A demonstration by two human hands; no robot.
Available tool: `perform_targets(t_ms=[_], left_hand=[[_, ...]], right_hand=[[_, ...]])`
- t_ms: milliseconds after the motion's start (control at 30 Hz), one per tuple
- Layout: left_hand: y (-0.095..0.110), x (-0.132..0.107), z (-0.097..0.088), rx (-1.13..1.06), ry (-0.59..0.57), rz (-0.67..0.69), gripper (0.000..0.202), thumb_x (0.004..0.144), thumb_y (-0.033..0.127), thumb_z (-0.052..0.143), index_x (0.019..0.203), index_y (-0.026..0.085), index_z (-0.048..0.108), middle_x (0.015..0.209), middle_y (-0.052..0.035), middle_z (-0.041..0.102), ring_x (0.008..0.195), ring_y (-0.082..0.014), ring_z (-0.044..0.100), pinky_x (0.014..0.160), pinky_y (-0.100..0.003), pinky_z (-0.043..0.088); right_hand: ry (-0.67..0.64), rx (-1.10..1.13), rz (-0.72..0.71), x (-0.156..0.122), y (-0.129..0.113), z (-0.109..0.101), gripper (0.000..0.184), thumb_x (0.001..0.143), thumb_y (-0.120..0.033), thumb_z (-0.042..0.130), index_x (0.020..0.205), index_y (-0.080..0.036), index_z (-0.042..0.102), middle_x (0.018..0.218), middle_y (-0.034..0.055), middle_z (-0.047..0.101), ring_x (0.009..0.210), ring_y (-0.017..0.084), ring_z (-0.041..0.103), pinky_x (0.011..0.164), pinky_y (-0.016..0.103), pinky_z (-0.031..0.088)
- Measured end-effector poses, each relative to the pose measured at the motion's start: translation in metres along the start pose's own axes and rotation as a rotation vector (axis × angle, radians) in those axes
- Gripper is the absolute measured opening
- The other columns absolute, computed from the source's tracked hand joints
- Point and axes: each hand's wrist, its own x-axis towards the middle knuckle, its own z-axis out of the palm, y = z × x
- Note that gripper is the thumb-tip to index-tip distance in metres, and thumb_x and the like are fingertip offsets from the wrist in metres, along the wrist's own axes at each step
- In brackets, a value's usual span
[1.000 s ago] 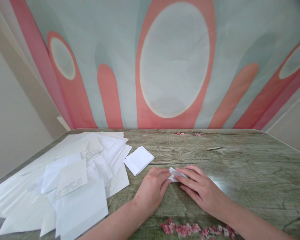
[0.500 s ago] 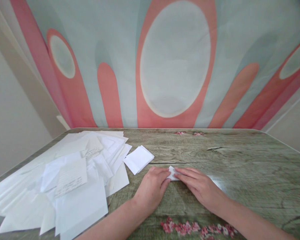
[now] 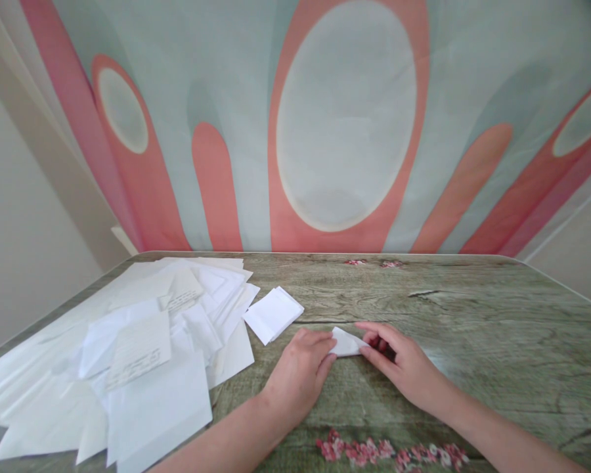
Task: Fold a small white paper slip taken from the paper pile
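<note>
A small folded white paper (image 3: 345, 343), triangular in outline, lies on the wooden-look table between my hands. My left hand (image 3: 300, 368) grips its left end, fingers over the top and thumb along the near edge. At the paper's right corner is my right hand (image 3: 398, 364), its thumb and curled fingers around the tip and its index finger lifted away. Part of the paper is hidden under my left fingers. Up and left of my left hand lies a small stack of folded white paper squares (image 3: 274, 315).
A loose, spread pile of white paper sheets (image 3: 162, 401) covers the table's left side, and some sheets bear writing. The table (image 3: 512, 341) has printed pink flowers near its front edge. Behind it hangs a pale backdrop (image 3: 345, 118) with coral shapes.
My right hand has slid rightward from lying flat over the paper to its right corner, with the fingers now curled. More of the folded paper shows. My left hand has stayed put.
</note>
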Motion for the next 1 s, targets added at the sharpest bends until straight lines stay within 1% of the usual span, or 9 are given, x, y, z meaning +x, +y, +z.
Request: perform_targets(t_ms=[167, 300, 433, 533, 600, 700, 767, 867, 1000], left_hand=[[0.001, 0.000, -0.001, 0.034, -0.004, 0.009, 0.023, 0.086, 0.012, 0.055, 0.107, 0.015, 0.064, 0.111, -0.0065, 0.065, 0.101, -0.0222, 0.057, 0.092, -0.037, 0.046], [0.002, 0.001, -0.002, 0.099, -0.031, 0.017, 0.022, 0.087, 0.013, 0.054, 0.106, 0.015, 0.064, 0.111, -0.0067, 0.065, 0.102, -0.0225, 0.056, 0.092, -0.037, 0.046], [0.008, -0.002, -0.004, 0.176, -0.077, 0.053, 0.027, 0.087, 0.016, 0.053, 0.114, 0.017, 0.059, 0.119, -0.0056, 0.061, 0.113, -0.0234, 0.051, 0.100, -0.041, 0.040], [0.019, -0.007, -0.004, 0.205, -0.136, 0.103, 0.035, 0.090, 0.025, 0.051, 0.124, 0.018, 0.052, 0.130, -0.0052, 0.055, 0.125, -0.0230, 0.042, 0.108, -0.042, 0.031], [0.026, -0.012, -0.003, 0.236, -0.184, 0.118, 0.043, 0.092, 0.035, 0.045, 0.132, 0.016, 0.045, 0.139, -0.0076, 0.046, 0.132, -0.0254, 0.034, 0.111, -0.047, 0.024], [0.032, -0.017, -0.001, 0.233, -0.298, 0.130, 0.062, 0.091, 0.050, 0.040, 0.138, 0.011, 0.034, 0.148, -0.0115, 0.029, 0.137, -0.0287, 0.022, 0.112, -0.048, 0.020], [0.031, -0.018, 0.000, 0.227, -0.330, 0.112, 0.071, 0.090, 0.056, 0.037, 0.142, 0.009, 0.027, 0.150, -0.0129, 0.022, 0.138, -0.0289, 0.016, 0.113, -0.047, 0.017], [0.028, -0.017, -0.001, 0.217, -0.347, 0.092, 0.075, 0.089, 0.061, 0.033, 0.144, 0.011, 0.021, 0.151, -0.0122, 0.017, 0.139, -0.0277, 0.011, 0.113, -0.046, 0.013], [0.028, -0.015, -0.004, 0.206, -0.380, 0.087, 0.076, 0.088, 0.063, 0.030, 0.144, 0.012, 0.020, 0.151, -0.0117, 0.015, 0.139, -0.0275, 0.008, 0.113, -0.047, 0.011]], right_hand=[[-0.027, 0.026, 0.064, 0.004, 0.000, 0.002, 0.028, 0.086, -0.031, 0.053, 0.113, -0.023, 0.055, 0.081, 0.0001, 0.058, 0.073, 0.016, 0.055, 0.069, 0.028, 0.044], [-0.065, 0.005, 0.094, 0.011, -0.005, 0.001, 0.027, 0.086, -0.031, 0.053, 0.111, -0.021, 0.056, 0.077, -0.0005, 0.058, 0.071, 0.016, 0.054, 0.065, 0.028, 0.042], [-0.088, 0.023, 0.123, 0.017, -0.009, 0.000, 0.024, 0.084, -0.028, 0.054, 0.106, -0.020, 0.058, 0.075, -0.0012, 0.059, 0.067, 0.015, 0.053, 0.064, 0.027, 0.041], [-0.092, 0.040, 0.127, 0.019, -0.010, -0.001, 0.023, 0.084, -0.027, 0.053, 0.104, -0.020, 0.058, 0.073, -0.0015, 0.059, 0.066, 0.014, 0.052, 0.063, 0.026, 0.041], [-0.089, 0.043, 0.135, 0.019, -0.012, -0.001, 0.022, 0.083, -0.026, 0.053, 0.104, -0.019, 0.059, 0.073, -0.0014, 0.059, 0.065, 0.014, 0.052, 0.063, 0.026, 0.042], [-0.089, 0.031, 0.127, 0.018, -0.013, -0.002, 0.022, 0.083, -0.025, 0.052, 0.103, -0.019, 0.060, 0.073, -0.0009, 0.059, 0.065, 0.014, 0.053, 0.063, 0.027, 0.042], [-0.095, 0.020, 0.112, 0.018, -0.012, -0.002, 0.021, 0.084, -0.026, 0.052, 0.101, -0.019, 0.061, 0.074, -0.0004, 0.060, 0.067, 0.015, 0.054, 0.063, 0.027, 0.043], [-0.091, -0.009, 0.097, 0.019, -0.012, -0.003, 0.020, 0.084, -0.028, 0.053, 0.099, -0.020, 0.063, 0.076, 0.0004, 0.061, 0.069, 0.016, 0.055, 0.064, 0.027, 0.043], [-0.094, -0.048, 0.066, 0.019, -0.013, -0.003, 0.018, 0.085, -0.029, 0.052, 0.095, -0.021, 0.065, 0.075, 0.0008, 0.063, 0.071, 0.016, 0.056, 0.066, 0.028, 0.043]])
